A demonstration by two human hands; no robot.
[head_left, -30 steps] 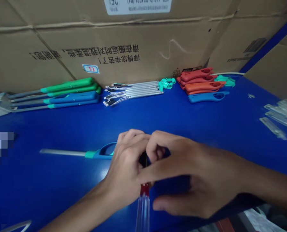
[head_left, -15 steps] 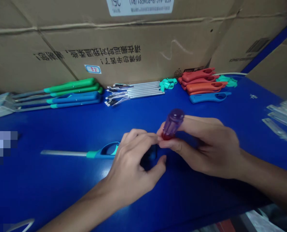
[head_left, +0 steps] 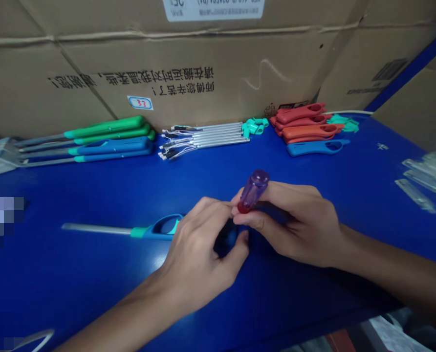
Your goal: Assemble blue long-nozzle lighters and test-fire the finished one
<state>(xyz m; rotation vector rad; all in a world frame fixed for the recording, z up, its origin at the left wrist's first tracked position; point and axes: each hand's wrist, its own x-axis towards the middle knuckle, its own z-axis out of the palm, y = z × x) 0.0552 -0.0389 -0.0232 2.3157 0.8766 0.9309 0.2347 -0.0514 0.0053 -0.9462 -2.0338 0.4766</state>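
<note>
A blue lighter (head_left: 155, 231) with a teal collar and a long metal tube lies on the blue table, its tube pointing left. My left hand (head_left: 205, 244) is wrapped over the handle end and hides much of it. Between the thumb and fingers of my right hand (head_left: 291, 222) is a screwdriver (head_left: 253, 189) with a purple and red handle, tilted, its butt end up. The screwdriver's tip is hidden behind my left fingers, which are close to the right fingertips.
Along a cardboard box (head_left: 240, 58) lie green and blue lighters (head_left: 111, 146), metal tubes with wires (head_left: 221, 137), teal parts (head_left: 254, 127) and red and blue shells (head_left: 309, 131). Clear plastic pieces (head_left: 423, 178) lie at the right.
My right hand and the screwdriver have moved slightly left and closer to my left hand. My left hand keeps its hold on the lighter's handle.
</note>
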